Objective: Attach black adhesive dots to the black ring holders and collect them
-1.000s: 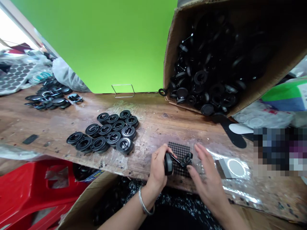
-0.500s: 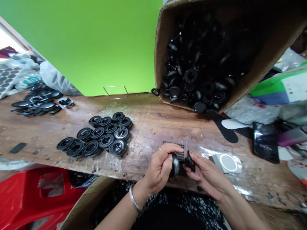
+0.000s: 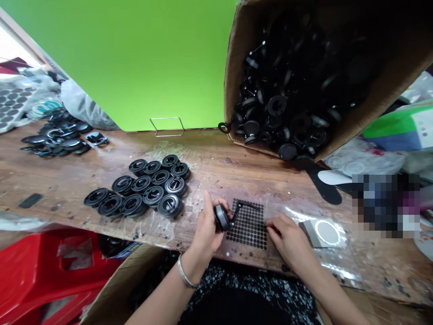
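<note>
My left hand (image 3: 206,225) is closed around a round black part with a ridged rim (image 3: 222,218), held on its edge above the bench. From this part a thin black hinged arm (image 3: 238,212) sticks out to the right. Below the arm lies a sheet of small black round dots (image 3: 248,230) in rows. My right hand (image 3: 287,234) is at the sheet's right edge with its fingertips pinched together; whether anything is between them is hidden. Left of my hands, several round black ring-shaped parts (image 3: 154,195) stand in close rows.
A cardboard box (image 3: 232,67) full of black round parts lies tipped at the back right. A green panel (image 3: 135,67) rises behind the bench. More black parts (image 3: 57,140) are heaped at the far left. A grey card with a white ring (image 3: 327,233) lies right.
My right hand has let go of the black arm and moved right and down to the dot sheet's edge. My left hand has shifted left with the round part, uncovering the sheet.
</note>
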A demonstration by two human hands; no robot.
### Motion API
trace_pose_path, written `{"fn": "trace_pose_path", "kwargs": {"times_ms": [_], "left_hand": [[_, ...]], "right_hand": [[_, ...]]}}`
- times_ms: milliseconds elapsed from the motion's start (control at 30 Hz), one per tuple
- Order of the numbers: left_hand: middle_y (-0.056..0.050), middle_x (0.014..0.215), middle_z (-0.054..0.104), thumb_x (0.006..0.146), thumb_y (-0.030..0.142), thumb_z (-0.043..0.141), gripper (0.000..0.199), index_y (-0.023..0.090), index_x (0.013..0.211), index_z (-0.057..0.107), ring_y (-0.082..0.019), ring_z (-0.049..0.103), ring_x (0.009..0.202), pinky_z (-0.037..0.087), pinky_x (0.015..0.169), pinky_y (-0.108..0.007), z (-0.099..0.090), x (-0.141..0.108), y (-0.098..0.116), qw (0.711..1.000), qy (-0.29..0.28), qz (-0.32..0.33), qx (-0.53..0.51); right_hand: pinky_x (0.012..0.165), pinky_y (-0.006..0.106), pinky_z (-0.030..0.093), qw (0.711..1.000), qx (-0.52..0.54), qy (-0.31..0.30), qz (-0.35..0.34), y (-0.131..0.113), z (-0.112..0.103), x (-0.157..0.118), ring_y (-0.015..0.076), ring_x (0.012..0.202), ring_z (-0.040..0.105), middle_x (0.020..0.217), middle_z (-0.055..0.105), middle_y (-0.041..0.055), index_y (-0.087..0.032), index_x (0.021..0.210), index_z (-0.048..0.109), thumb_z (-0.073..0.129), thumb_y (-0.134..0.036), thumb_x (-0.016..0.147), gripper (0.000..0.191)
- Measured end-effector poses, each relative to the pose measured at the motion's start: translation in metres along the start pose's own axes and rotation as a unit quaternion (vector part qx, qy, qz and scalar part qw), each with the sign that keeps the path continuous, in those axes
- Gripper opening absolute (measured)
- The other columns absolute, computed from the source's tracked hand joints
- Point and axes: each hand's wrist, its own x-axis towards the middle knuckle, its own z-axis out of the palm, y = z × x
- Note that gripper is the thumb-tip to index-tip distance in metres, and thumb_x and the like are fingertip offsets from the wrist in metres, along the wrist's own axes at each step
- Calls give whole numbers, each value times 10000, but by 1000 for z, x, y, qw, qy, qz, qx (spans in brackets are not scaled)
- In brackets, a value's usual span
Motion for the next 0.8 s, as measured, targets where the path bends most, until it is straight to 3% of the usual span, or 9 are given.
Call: {"fn": "trace_pose_path", "kwargs": {"times_ms": [133, 300, 433, 500, 600, 700, 800], "left_hand": [[24, 525, 445, 831, 716, 470, 604, 163, 597, 533, -96, 446, 502, 353, 484, -196, 0, -4, -3, 999, 14, 20, 48], [38, 479, 444, 767, 556, 633, 474, 167, 524, 516, -85, 418, 444, 330, 467, -214, 0, -1, -3, 996, 51, 0, 77], [25, 476, 468, 745, 481, 627, 413, 161, 496, 545, -88, 426, 440, 332, 471, -227, -2, -1, -6, 993, 79, 1, 92], [28, 480, 466, 751, 482, 615, 404, 172, 507, 530, -95, 432, 447, 340, 477, -232, -2, -2, -9, 994, 86, 21, 68], [37, 483, 451, 763, 495, 601, 394, 183, 536, 521, -99, 421, 447, 339, 473, -233, 1, -4, -14, 994, 92, 33, 47], [39, 486, 447, 777, 491, 582, 388, 185, 548, 514, -99, 416, 450, 337, 471, -228, 4, -6, -18, 993, 98, 25, 62], [37, 480, 454, 781, 506, 574, 392, 186, 562, 516, -100, 422, 447, 336, 472, -225, 7, -8, -21, 991, 101, 22, 83]], "right_hand": [[753, 310, 444, 996, -82, 2, -22, -5, 7, 5, 199, 828, 577, 856, 610, 53, -192, 833, 632, 453, -166, 902, 193], [696, 314, 415, 993, -109, 5, -39, -5, 10, 13, 205, 775, 536, 805, 579, 44, -200, 762, 559, 500, -103, 805, 121], [705, 340, 408, 991, -120, 27, -47, -5, 13, 7, 223, 788, 512, 798, 549, 62, -205, 742, 509, 463, -107, 820, 134], [708, 334, 411, 993, -86, 59, -57, -14, 11, 0, 207, 779, 506, 803, 528, 53, -207, 763, 491, 446, -127, 856, 131], [686, 292, 425, 990, 55, 108, -75, -42, 7, -11, 165, 761, 511, 841, 522, 36, -212, 811, 489, 454, -145, 884, 105], [610, 244, 422, 976, 180, 103, -71, -74, 6, -14, 135, 719, 515, 843, 527, 24, -218, 799, 498, 468, -136, 871, 113], [544, 222, 400, 968, 231, 88, -52, -92, 9, -10, 112, 642, 494, 799, 518, 9, -216, 770, 499, 468, -130, 855, 125]]}}
